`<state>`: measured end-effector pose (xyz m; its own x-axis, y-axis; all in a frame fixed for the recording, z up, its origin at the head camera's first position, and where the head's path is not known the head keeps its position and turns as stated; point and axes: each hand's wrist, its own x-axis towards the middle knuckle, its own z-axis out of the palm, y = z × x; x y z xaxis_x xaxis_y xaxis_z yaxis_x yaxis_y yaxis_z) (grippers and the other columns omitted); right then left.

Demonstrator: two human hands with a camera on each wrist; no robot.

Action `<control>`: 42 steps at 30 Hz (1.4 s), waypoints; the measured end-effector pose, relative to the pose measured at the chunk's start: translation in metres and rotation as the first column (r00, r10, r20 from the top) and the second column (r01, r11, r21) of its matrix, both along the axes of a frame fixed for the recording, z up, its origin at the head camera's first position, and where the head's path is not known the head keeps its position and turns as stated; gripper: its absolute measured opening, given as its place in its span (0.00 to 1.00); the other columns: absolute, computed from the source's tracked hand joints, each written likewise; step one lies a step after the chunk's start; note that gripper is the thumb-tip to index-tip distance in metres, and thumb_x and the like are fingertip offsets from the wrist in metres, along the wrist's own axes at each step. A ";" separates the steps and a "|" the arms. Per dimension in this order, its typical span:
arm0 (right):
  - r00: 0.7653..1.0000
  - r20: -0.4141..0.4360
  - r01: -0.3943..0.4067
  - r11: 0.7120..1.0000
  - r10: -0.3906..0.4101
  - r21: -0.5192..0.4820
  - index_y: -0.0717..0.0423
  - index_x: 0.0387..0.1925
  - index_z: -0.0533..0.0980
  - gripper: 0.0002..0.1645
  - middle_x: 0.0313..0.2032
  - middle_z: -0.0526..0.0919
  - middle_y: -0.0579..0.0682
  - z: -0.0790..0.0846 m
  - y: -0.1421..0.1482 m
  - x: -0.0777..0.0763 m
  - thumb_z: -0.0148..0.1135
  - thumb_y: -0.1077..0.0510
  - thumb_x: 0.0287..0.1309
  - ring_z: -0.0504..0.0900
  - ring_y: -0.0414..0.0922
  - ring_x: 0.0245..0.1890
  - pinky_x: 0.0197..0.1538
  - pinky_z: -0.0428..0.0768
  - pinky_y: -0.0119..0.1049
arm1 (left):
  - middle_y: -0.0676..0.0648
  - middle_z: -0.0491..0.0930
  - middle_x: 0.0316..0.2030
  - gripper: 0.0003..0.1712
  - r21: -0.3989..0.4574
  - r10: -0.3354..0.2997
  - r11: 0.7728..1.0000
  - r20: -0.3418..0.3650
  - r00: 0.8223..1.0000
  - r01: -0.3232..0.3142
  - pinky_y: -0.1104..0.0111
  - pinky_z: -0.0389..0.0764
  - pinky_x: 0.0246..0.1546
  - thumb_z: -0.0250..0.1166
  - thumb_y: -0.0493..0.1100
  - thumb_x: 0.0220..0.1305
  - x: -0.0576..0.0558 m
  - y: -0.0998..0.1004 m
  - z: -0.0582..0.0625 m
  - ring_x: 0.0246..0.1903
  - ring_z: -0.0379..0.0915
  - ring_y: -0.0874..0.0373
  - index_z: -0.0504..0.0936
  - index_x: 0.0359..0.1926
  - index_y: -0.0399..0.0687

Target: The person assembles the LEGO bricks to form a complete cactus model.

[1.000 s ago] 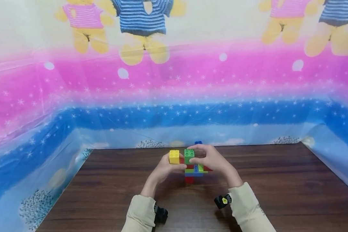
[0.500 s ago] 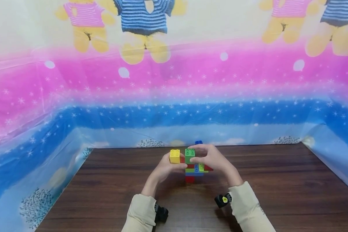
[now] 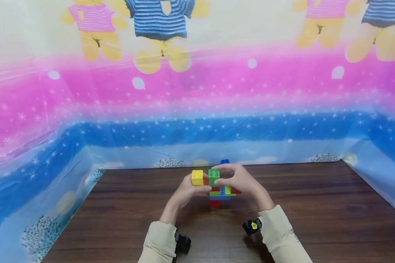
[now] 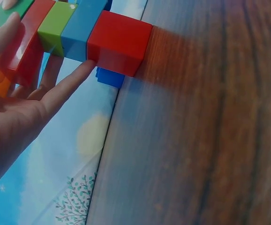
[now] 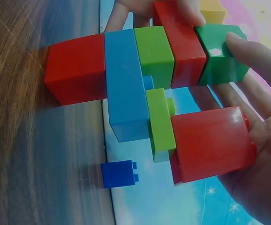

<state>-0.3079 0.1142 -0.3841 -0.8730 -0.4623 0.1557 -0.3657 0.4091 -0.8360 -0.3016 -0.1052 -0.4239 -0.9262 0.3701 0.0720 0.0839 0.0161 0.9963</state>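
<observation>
A toy brick structure [image 3: 219, 197] stands upright on the table between both hands. From the bottom up come a red brick [image 5: 77, 70], a blue brick [image 5: 126, 89], a lime brick [image 5: 155, 56] and a long red brick [image 5: 182, 44]. On top sit a yellow brick [image 3: 197, 178] and, to its right, a green brick [image 3: 214, 177]. A thin lime brick [image 5: 161, 126] bears another red brick [image 5: 210, 143] at the side. My left hand [image 3: 185, 191] grips the long red brick's left part, thumb in front. My right hand [image 3: 246, 181] pinches the green brick between thumb and fingers.
A loose dark blue brick [image 5: 118, 174] lies behind the structure near the table's back edge. Around the brown wooden table [image 3: 135, 204] hangs a printed cloth [image 3: 197, 109] at the back and sides. A small black camera [image 3: 183, 243] sits at each wrist.
</observation>
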 end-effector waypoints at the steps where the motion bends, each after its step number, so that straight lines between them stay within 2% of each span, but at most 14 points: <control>1: 1.000 -0.002 -0.002 1.000 0.002 -0.002 0.45 0.58 0.77 0.27 0.57 0.81 0.52 0.000 0.000 0.000 0.69 0.47 0.56 0.76 0.54 0.60 0.57 0.79 0.52 | 0.47 0.79 0.43 0.24 0.003 -0.003 1.000 -0.003 1.000 0.003 0.57 0.85 0.48 0.68 0.35 0.59 0.000 0.000 0.000 0.42 0.80 0.59 0.71 0.55 0.34; 7: 1.000 -0.019 -0.010 1.000 0.010 -0.007 0.47 0.57 0.78 0.26 0.57 0.82 0.53 0.000 -0.001 -0.001 0.70 0.50 0.56 0.76 0.55 0.60 0.58 0.79 0.53 | 0.46 0.79 0.44 0.24 0.005 -0.009 1.000 -0.005 1.000 0.009 0.55 0.84 0.49 0.68 0.34 0.59 -0.001 -0.001 0.000 0.42 0.80 0.59 0.72 0.55 0.36; 14: 1.000 -0.031 -0.007 1.000 0.007 -0.009 0.46 0.56 0.78 0.27 0.56 0.82 0.53 -0.002 0.000 0.000 0.71 0.48 0.54 0.77 0.55 0.59 0.58 0.79 0.53 | 0.46 0.79 0.44 0.25 0.017 -0.014 1.000 -0.004 1.000 0.014 0.48 0.81 0.53 0.68 0.33 0.58 0.000 -0.001 -0.001 0.42 0.81 0.59 0.71 0.56 0.34; 20: 0.999 -0.037 -0.001 1.000 0.000 -0.011 0.46 0.56 0.78 0.26 0.56 0.82 0.53 -0.002 0.001 0.001 0.71 0.49 0.54 0.77 0.55 0.60 0.58 0.79 0.54 | 0.45 0.79 0.44 0.25 0.021 -0.013 1.000 -0.003 1.000 0.013 0.46 0.80 0.54 0.67 0.33 0.58 0.000 0.001 -0.001 0.42 0.80 0.59 0.71 0.56 0.34; 25: 1.000 -0.029 -0.004 1.000 0.003 -0.026 0.47 0.56 0.78 0.26 0.56 0.82 0.54 -0.002 0.000 0.001 0.71 0.50 0.54 0.77 0.55 0.59 0.56 0.81 0.51 | 0.45 0.79 0.44 0.25 0.013 -0.003 1.000 0.002 1.000 0.003 0.48 0.80 0.54 0.68 0.33 0.58 0.001 0.001 0.000 0.41 0.80 0.59 0.71 0.56 0.34; 33: 1.000 -0.017 0.001 1.000 -0.002 -0.022 0.47 0.56 0.78 0.26 0.56 0.82 0.54 -0.007 -0.001 0.005 0.71 0.49 0.55 0.77 0.55 0.59 0.55 0.82 0.49 | 0.45 0.78 0.45 0.25 0.018 -0.017 1.000 0.000 1.000 0.017 0.59 0.85 0.48 0.68 0.33 0.58 0.005 -0.001 -0.004 0.42 0.80 0.58 0.70 0.55 0.34; 42: 0.999 -0.034 -0.011 1.000 0.011 -0.023 0.47 0.57 0.78 0.26 0.55 0.82 0.54 -0.005 -0.003 0.003 0.70 0.50 0.55 0.78 0.55 0.58 0.56 0.81 0.51 | 0.41 0.79 0.46 0.25 0.010 0.014 1.000 0.005 1.000 -0.014 0.58 0.85 0.47 0.68 0.34 0.58 0.005 -0.002 0.000 0.41 0.81 0.58 0.71 0.56 0.37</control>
<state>-0.3051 0.1114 -0.3886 -0.8619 -0.4678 0.1955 -0.3980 0.3855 -0.8324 -0.2968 -0.1076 -0.4244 -0.9316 0.3565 0.0710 0.0786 0.0068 0.9969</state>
